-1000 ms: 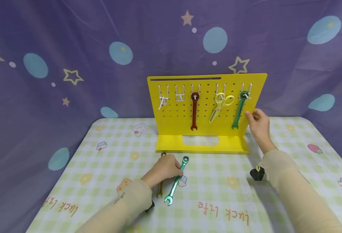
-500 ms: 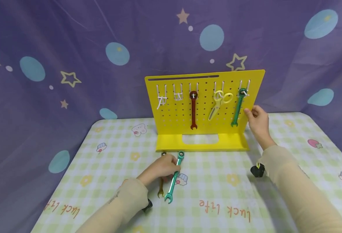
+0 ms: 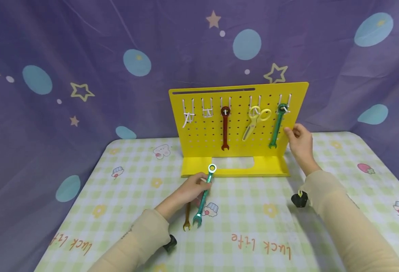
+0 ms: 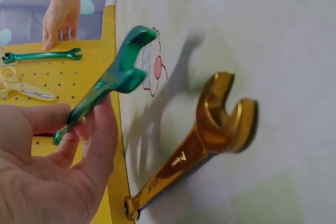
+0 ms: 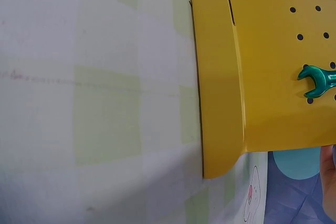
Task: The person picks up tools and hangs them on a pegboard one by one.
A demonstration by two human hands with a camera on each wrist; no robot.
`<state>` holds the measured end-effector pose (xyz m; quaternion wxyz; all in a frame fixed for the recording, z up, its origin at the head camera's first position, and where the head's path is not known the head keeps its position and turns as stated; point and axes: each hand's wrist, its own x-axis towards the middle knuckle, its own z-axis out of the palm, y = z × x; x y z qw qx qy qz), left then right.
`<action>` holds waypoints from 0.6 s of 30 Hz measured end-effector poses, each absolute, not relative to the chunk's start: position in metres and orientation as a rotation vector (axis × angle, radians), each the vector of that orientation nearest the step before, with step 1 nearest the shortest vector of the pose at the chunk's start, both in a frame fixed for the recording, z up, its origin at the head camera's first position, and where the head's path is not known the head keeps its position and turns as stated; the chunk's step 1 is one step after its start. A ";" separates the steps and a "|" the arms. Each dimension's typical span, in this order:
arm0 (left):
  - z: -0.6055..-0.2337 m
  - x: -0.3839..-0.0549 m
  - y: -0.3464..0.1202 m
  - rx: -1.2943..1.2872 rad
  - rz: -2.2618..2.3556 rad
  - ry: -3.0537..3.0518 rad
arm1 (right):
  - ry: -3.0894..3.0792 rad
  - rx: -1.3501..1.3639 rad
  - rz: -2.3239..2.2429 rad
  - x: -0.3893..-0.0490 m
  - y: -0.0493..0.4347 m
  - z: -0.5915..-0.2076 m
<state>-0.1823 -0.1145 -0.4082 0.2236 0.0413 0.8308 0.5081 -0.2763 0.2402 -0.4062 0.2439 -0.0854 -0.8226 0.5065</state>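
My left hand (image 3: 193, 187) pinches a teal-green wrench (image 3: 204, 196) between thumb and fingers, its ring end up near the board's front lip. In the left wrist view the wrench's open jaw (image 4: 128, 61) is lifted off the cloth and casts a shadow. A gold wrench (image 4: 178, 166) lies on the table beneath that hand. My right hand (image 3: 300, 145) grips the right edge of a yellow pegboard (image 3: 199, 139). On the board's hooks hang a red wrench (image 3: 225, 130), pale yellow scissors (image 3: 253, 122) and a darker green wrench (image 3: 277, 128).
Two white hooks (image 3: 188, 113) at the board's left carry nothing. The table has a green-and-white checked cloth (image 3: 134, 196). A purple patterned curtain (image 3: 94, 45) hangs behind. Dark wrist-worn pieces (image 3: 299, 199) sit under the sleeves.
My left hand has raised the teal-green wrench off the cloth and moved it toward the board. The gold wrench stays lying there. My right hand keeps its hold on the board's edge.
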 end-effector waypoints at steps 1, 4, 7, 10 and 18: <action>-0.408 -0.183 -0.114 0.102 1.417 2.295 | -2.248 -0.235 1.385 -0.276 0.240 -0.406; -0.406 -0.183 -0.113 0.061 1.458 2.291 | -2.252 -0.241 1.386 -0.276 0.241 -0.406; -0.402 -0.185 -0.113 0.051 1.497 2.301 | -2.251 -0.236 1.389 -0.277 0.241 -0.407; -0.397 -0.186 -0.113 0.057 1.537 2.321 | -2.254 -0.232 1.394 -0.277 0.241 -0.407; -0.380 -0.191 -0.113 0.117 1.666 2.401 | -2.278 -0.233 1.389 -0.275 0.241 -0.406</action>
